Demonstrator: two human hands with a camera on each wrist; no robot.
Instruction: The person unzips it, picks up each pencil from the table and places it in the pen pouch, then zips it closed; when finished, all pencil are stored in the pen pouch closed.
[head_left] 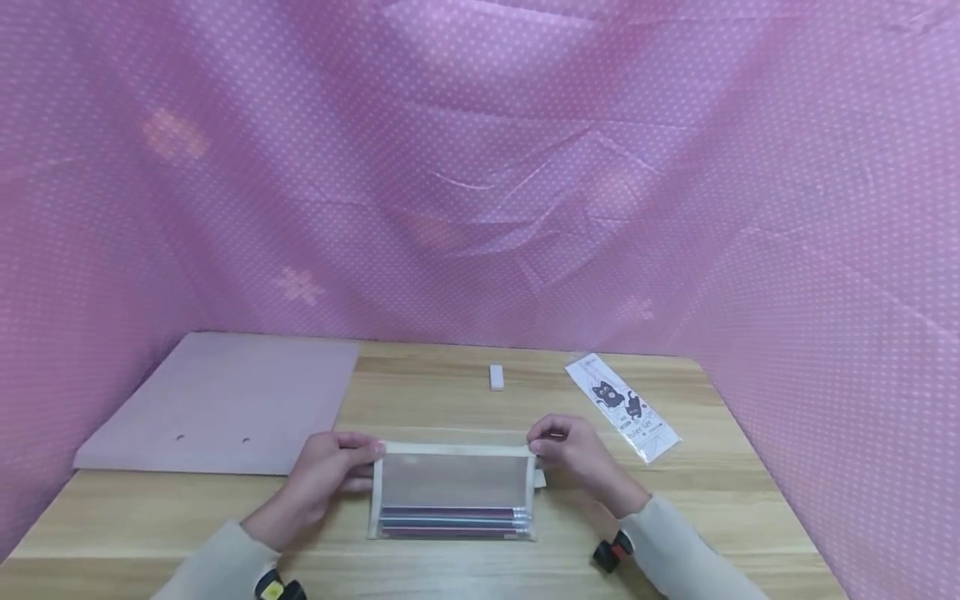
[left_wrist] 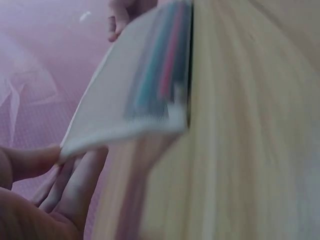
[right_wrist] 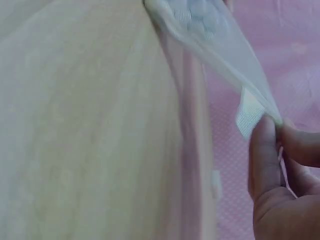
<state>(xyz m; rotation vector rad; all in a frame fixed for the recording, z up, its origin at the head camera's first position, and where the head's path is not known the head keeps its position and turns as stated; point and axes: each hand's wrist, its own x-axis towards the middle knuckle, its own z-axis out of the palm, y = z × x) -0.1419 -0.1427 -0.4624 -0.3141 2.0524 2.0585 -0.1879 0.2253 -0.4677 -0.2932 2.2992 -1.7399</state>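
A see-through mesh pencil case (head_left: 453,479) with pale edging stands tilted up from the table near its front. Several pencils (head_left: 453,521) lie along the bottom inside it, their ends toward the right. My left hand (head_left: 330,468) pinches the case's upper left corner between thumb and fingers. At the upper right corner my right hand (head_left: 581,458) pinches the edging, close to a small white fabric tab (right_wrist: 249,114). In the left wrist view the mesh side (left_wrist: 112,95) is blurred, with teal and red pencils (left_wrist: 170,60) showing through.
A white eraser (head_left: 497,377) lies at the back middle of the wooden table (head_left: 420,392). Right of it is a packaged ruler set (head_left: 622,407) with black cat drawings. A pale board (head_left: 232,400) covers the back left. Pink dotted cloth (head_left: 480,167) hangs behind and at both sides.
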